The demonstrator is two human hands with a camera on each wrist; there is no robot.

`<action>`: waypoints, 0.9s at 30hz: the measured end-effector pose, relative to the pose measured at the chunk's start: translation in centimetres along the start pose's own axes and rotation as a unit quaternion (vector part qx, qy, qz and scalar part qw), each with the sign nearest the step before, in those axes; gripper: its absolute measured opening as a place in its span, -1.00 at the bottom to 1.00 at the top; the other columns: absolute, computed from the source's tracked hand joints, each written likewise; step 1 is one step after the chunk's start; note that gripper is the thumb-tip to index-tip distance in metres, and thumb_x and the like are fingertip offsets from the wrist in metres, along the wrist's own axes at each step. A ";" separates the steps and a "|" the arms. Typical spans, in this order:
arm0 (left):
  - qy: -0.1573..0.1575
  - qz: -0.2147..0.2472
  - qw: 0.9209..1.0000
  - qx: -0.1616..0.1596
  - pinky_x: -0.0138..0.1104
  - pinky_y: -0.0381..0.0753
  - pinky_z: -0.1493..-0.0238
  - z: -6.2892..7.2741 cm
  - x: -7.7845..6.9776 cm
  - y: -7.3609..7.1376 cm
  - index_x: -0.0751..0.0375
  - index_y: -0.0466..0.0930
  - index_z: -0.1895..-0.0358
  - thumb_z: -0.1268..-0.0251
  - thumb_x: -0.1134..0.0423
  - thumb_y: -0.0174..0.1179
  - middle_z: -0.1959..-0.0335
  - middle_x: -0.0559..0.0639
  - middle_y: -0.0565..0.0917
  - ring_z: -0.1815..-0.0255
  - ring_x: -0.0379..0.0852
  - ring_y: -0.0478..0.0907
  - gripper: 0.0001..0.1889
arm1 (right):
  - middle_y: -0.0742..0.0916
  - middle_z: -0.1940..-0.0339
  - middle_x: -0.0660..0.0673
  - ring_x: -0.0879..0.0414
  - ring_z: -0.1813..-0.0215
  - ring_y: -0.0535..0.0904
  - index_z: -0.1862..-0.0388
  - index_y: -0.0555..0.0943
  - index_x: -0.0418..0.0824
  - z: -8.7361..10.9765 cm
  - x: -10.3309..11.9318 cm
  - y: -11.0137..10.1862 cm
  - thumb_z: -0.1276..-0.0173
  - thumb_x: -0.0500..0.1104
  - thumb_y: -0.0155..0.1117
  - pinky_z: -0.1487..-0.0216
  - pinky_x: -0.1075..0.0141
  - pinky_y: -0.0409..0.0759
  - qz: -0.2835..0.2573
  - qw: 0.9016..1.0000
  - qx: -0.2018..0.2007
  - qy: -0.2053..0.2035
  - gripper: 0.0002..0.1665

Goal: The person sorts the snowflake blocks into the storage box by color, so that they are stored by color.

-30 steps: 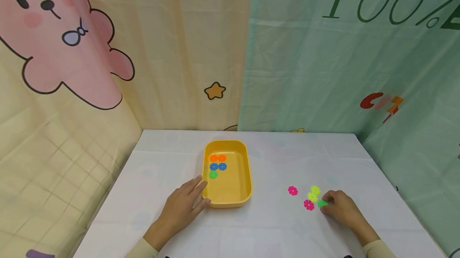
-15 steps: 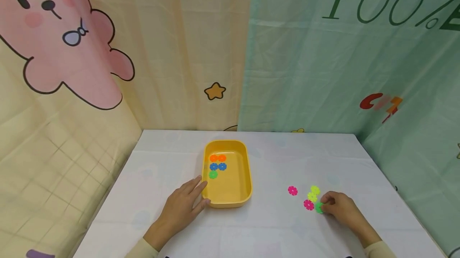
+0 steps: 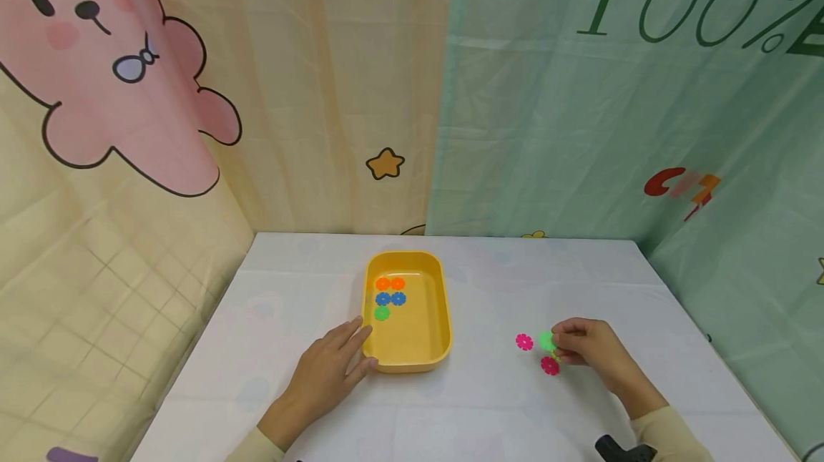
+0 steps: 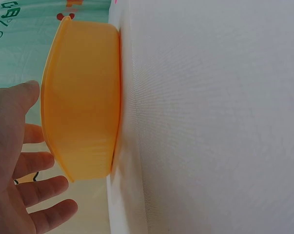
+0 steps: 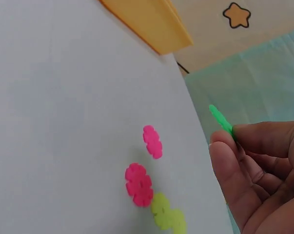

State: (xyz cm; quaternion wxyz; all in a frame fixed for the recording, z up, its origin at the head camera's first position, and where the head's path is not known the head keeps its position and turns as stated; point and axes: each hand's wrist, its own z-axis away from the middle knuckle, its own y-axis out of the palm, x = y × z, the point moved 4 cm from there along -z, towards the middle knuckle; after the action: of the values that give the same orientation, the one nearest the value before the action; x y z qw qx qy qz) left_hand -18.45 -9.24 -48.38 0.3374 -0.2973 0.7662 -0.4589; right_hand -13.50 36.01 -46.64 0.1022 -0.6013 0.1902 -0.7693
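Pinched between the thumb and fingers of my right hand [image 3: 595, 349] is a green notched disc [image 5: 222, 120], held above the table. Below it lie two pink discs, one farther left [image 3: 524, 342] and one nearer me [image 3: 550, 365]. Two yellow discs [image 5: 161, 210] lie beside them, mostly covered by the hand in the head view. My left hand [image 3: 327, 372] touches the left rim of a yellow tray [image 3: 444, 312] with its fingers extended. Inside the tray are two orange discs [image 3: 390, 283], two blue discs [image 3: 390, 299] and one green disc [image 3: 382, 313].
The white-covered table [image 3: 476, 405] reaches back to patterned curtains [image 3: 541, 126] on the far side and both flanks. A black object [image 3: 624, 450] shows by the right sleeve at the lower edge.
My right hand has lifted the green disc off the table and moved it left and away from me, over the yellow discs. My left hand stays at the tray.
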 end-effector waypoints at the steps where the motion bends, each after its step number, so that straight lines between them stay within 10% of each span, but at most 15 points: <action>1: 0.002 0.000 1.000 -0.002 0.03 0.62 -0.19 0.0 0.0 0.0 0.10 0.54 -0.38 -0.35 -0.19 0.29 -0.46 0.05 0.48 -0.38 0.08 0.49 -0.35 | 0.75 0.27 -0.17 0.04 0.26 0.73 -0.06 0.59 -0.52 -0.1 0.4 0.1 -0.48 -0.21 0.30 0.20 0.30 0.76 -0.007 1.000 -0.003 0.000 -0.63; 27: 0.002 -0.005 1.000 -0.003 0.07 0.61 -0.19 0.0 0.1 0.0 0.12 0.54 -0.38 -0.34 -0.19 0.30 -0.46 0.09 0.47 -0.41 0.12 0.46 -0.33 | 0.77 0.28 -0.13 0.10 0.29 0.76 -0.04 0.59 -0.50 -4.6 10.5 6.1 -0.46 -0.23 0.32 0.16 0.30 0.76 -0.098 0.993 0.019 -0.057 -0.66</action>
State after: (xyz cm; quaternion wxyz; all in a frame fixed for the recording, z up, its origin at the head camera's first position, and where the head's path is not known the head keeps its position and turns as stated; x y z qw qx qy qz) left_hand -18.53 -9.25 -48.43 0.3322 -0.3013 0.7667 -0.4594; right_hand -21.05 27.22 -40.78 0.0483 -0.6578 0.1094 -0.7436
